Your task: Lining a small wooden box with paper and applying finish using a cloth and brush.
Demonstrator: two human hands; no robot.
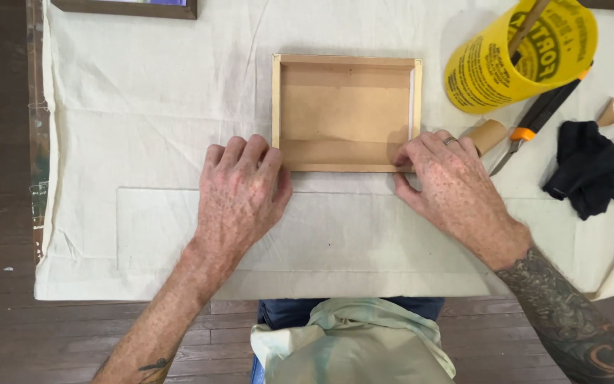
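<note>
Head view looks straight down on a shallow wooden frame [346, 114], back side up with a brown backing board, lying on the cloth-covered surface [143, 128] just beyond both hands. Left hand [241, 192] lies flat, fingers spread, fingertips touching the frame's near left corner. Right hand [449, 181] presses its fingertips on the near right corner, gripping nothing. Past the right hand stand a yellow plastic cup [513, 60], a cardboard tube [488, 135], orange-handled pliers [534, 121] and a black rag [588, 167].
</note>
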